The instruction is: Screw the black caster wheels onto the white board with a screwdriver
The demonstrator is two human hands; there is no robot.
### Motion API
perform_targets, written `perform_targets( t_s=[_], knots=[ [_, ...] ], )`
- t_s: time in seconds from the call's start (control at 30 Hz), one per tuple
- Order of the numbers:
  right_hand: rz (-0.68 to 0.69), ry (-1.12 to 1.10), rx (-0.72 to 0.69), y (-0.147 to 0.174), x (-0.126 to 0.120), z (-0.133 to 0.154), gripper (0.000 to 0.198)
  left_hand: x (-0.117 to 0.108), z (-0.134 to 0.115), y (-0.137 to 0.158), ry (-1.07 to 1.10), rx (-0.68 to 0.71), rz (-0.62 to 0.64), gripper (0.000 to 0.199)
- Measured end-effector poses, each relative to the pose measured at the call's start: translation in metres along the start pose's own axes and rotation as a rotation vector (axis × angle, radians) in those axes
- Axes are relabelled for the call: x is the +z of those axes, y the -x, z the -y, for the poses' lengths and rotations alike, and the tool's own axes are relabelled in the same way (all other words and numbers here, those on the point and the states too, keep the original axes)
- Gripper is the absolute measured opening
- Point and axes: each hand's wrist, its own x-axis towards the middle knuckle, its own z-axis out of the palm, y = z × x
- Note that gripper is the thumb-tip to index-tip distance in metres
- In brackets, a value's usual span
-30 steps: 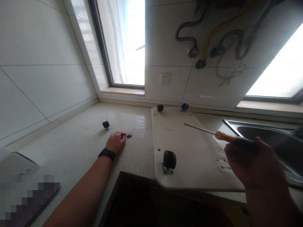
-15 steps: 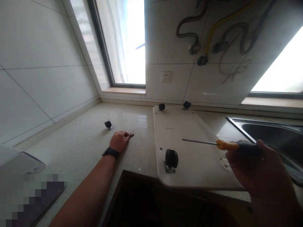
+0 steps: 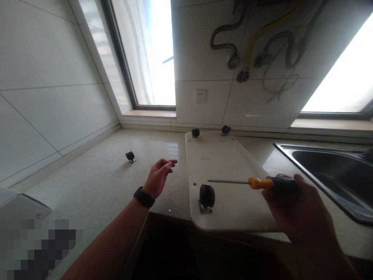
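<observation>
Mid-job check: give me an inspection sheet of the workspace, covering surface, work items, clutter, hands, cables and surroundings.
Surface: pale speckled counter, with a white board lying on it.
Work items: three casters stand on the board; a loose caster lies on the counter, left of the board.
Clutter: pale box at lower left.
Left hand: over the counter, thumb and fingers together; cannot tell whether it holds anything.
Right hand: grips a screwdriver, its shaft pointing left over the board.
Cables: thin cord looped against the wall.
Surroundings: steel sink on the right; socket and yellow hose on the wall.
</observation>
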Motion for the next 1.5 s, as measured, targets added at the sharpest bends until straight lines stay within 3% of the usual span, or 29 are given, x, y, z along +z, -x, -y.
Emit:
perform_targets(
  t_s=[0.1, 0.27, 0.6, 0.77, 1.07, 1.5],
  knots=[
    [0.033, 0.013, 0.011, 0.001, 0.0, -0.004, 0.019, 0.018, -0.002, 0.012, 0.145, -0.098, 0.031, 0.023],
    [0.095, 0.025, -0.034, -0.003, -0.009, -0.008, 0.015, 0.025, 0.0, 0.018, 0.261, -0.186, 0.031, 0.024],
    [0.161, 0.035, -0.107, -0.004, -0.016, -0.01, 0.02, 0.036, -0.02, 0.028, 0.313, -0.191, 0.116, 0.026],
    [0.222, 0.034, -0.232, 0.008, -0.01, -0.015, 0.024, 0.044, -0.039, 0.039, 0.353, -0.207, 0.24, 0.03],
    [0.326, 0.106, -0.478, 0.03, -0.006, -0.019, 0.029, 0.052, -0.053, 0.051, 0.375, -0.247, 0.337, 0.033],
    [0.331, 0.154, -0.544, 0.038, -0.006, -0.019, 0.026, 0.053, -0.057, 0.054, 0.369, -0.257, 0.385, 0.035]
  ],
)
